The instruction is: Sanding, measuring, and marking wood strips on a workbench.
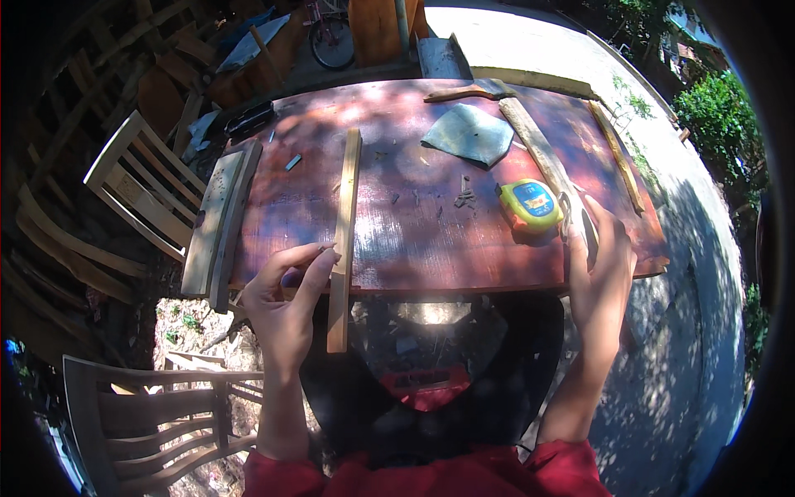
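- Left hand (286,290) sits at near edge of the worn reddish-brown wooden tabletop (414,240), thumb and forefinger pinched on a thin dark pencil-like stick (325,247); other fingers loosely curled.
- Stick tip touches or nearly touches the long narrow pale wooden slat (344,236); cannot tell which.
- That slat lies lengthwise across the tabletop, near end hanging out past the near edge, just right of the left hand.
- Right hand (600,261) at the tabletop's near right corner, fingers wrapped round the near end of a rough grey-brown weathered wooden strip (538,149) that runs away across the top.
- Yellow tape measure with blue face (530,205) lies on the tabletop just left of the right hand, close to the strip.
- Grey-green flat sheet piece (470,132) further back, between the two slats.
- Two grey weathered planks (219,219) lie along the tabletop's left edge.
- Pale wooden chair frames (141,178) stand left of the table.
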The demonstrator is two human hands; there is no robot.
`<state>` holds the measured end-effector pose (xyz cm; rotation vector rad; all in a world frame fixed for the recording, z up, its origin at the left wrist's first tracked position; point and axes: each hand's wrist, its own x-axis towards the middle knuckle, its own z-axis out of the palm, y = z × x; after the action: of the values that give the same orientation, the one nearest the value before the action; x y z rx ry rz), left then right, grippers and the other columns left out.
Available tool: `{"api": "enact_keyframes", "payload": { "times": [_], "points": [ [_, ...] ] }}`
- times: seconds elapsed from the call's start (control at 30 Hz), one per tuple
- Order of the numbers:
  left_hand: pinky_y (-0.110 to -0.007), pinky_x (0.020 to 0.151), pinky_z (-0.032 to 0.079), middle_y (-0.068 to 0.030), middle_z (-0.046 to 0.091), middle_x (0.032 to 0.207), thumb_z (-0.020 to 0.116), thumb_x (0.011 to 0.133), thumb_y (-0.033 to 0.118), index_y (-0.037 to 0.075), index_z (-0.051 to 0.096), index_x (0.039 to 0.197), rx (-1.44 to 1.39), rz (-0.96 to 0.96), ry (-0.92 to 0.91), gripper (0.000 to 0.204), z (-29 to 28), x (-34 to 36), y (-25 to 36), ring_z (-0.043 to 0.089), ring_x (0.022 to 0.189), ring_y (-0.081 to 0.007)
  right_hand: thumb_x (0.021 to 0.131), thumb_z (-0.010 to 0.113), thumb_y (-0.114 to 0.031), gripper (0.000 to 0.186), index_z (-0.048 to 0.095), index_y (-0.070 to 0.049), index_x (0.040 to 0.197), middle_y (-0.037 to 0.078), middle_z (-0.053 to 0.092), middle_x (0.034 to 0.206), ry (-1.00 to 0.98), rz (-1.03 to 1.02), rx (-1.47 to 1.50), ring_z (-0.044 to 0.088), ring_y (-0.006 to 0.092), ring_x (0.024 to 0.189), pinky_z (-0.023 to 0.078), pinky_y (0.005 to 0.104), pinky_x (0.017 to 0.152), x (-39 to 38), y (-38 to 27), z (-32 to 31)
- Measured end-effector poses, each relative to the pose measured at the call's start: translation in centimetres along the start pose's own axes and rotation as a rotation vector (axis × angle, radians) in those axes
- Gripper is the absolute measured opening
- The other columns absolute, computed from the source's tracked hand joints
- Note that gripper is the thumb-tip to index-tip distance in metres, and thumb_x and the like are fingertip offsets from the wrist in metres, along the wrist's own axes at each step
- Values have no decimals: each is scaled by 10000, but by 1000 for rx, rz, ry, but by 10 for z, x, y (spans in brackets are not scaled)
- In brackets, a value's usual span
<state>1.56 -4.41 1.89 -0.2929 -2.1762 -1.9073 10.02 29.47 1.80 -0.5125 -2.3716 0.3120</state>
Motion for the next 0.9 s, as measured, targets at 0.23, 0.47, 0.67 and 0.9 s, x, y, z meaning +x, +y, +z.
{"api": "enact_keyframes", "payload": {
  "times": [0.23,0.47,0.67,0.9],
  "points": [
    [-249,758,615,-71,800,1027,773,1003,29,-20,778,1162,-27,42,-14,167,-6,14,-1,736,897,-96,1085,604,-276,518,540,-110,1571,194,624,1439,60,-3,-206,609,409,1304,466,528,1102,-3,3,19],
    [-255,749,611,-74,804,1024,767,1014,47,-19,777,1150,13,43,34,151,-3,18,-1,746,861,-94,1083,611,-262,510,550,-89,1559,220,673,1360,70,-8,-109,640,425,1257,492,525,1057,-2,2,17],
    [-250,746,596,-58,805,974,769,1007,30,-10,780,1134,33,-3,28,133,2,10,-2,755,851,-94,1051,659,-194,491,580,-92,1524,191,677,1353,121,10,-127,636,400,1274,477,511,1073,-4,5,21],
    [-296,784,669,-81,789,1031,744,1034,61,-7,761,1155,97,62,59,140,5,-2,-6,772,899,-148,908,786,-54,335,767,-108,1238,62,704,1157,366,-315,75,658,259,1040,459,430,955,-19,-31,7]
  ]
}}
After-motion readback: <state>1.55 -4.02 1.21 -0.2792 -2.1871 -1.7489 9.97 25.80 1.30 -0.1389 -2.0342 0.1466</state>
